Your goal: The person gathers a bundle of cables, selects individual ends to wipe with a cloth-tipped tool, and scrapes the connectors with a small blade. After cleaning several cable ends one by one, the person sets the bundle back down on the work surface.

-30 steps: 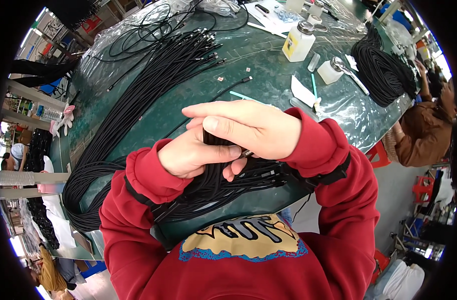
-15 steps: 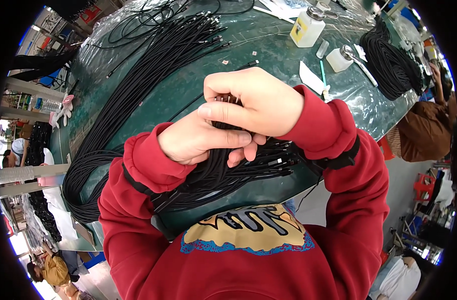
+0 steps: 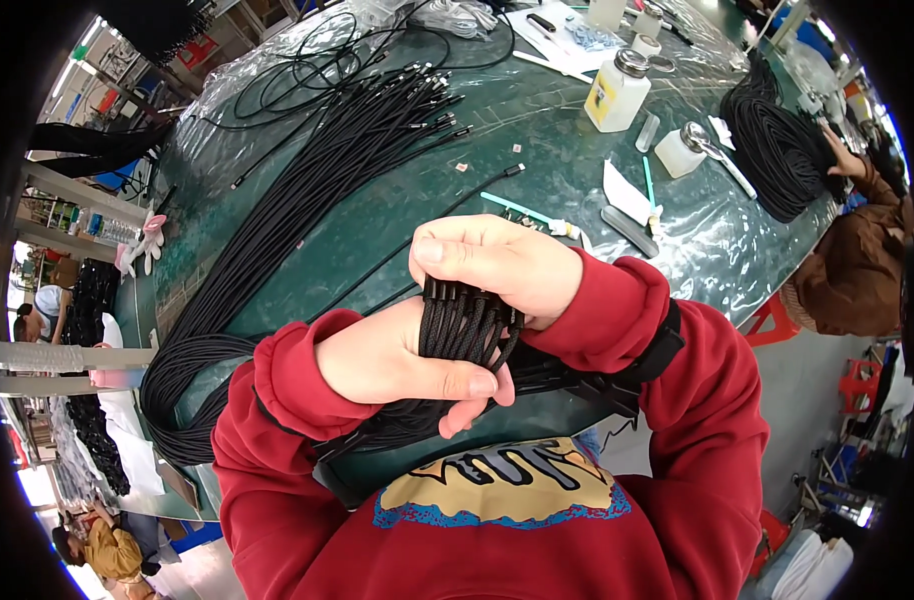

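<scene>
A bundle of black braided cables [image 3: 465, 328] stands between my two hands above the table. My left hand [image 3: 402, 355] is wrapped round it lower down, with the thumb lying across the front. Around the connector ends at the top curls my right hand [image 3: 512, 258], its thumb bent over on the far side; metal tips show just beyond the fingers. Beneath my wrists more black cables lie on the table, partly hidden by my sleeves. A long sheaf of black cables [image 3: 297, 195] spreads to the left, its connectors toward the far side.
On the green table [image 3: 537, 110] stand a white bottle with a yellow label [image 3: 617, 92] and a smaller metal-topped bottle [image 3: 681, 150]. Green-handled brushes [image 3: 517, 208] lie just beyond my right hand. A coiled black cable bundle [image 3: 772, 140] sits far right, near another person's hand [image 3: 843, 155].
My hands have come nearer to me and drawn slightly apart along the bundle, so more braided cable shows between them. The whole view has shifted a little.
</scene>
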Tool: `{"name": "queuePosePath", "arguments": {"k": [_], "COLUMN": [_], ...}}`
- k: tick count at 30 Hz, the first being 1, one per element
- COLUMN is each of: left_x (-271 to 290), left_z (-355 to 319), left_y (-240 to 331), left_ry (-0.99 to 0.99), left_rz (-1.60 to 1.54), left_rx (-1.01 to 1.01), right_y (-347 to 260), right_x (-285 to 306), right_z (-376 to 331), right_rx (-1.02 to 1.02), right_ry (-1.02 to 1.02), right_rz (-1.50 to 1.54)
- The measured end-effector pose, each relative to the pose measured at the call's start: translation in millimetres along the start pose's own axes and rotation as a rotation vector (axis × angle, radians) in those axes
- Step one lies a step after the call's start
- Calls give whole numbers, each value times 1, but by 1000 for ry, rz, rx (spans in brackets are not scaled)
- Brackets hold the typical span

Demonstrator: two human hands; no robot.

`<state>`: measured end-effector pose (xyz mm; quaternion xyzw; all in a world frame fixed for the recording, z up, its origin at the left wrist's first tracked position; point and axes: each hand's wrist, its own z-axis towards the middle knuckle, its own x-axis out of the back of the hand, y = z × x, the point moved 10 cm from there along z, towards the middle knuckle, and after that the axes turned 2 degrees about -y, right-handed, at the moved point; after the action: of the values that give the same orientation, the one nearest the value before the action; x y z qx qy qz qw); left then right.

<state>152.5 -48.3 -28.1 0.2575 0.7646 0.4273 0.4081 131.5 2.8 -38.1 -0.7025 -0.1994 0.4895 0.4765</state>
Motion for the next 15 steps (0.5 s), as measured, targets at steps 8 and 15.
{"name": "queuePosePath", "arguments": {"k": [8, 15], "left_x": [3, 36], "left_z": [8, 25], "left_y": [4, -14], "left_ry": [52, 147], "left_rz": [52, -492], "left_rx": [-48, -156], "right_y": [-6, -76], "right_x": [7, 49], "right_z": [0, -30], "right_rx": [23, 393], "right_ry": [2, 518], "right_rz": [-52, -573]}}
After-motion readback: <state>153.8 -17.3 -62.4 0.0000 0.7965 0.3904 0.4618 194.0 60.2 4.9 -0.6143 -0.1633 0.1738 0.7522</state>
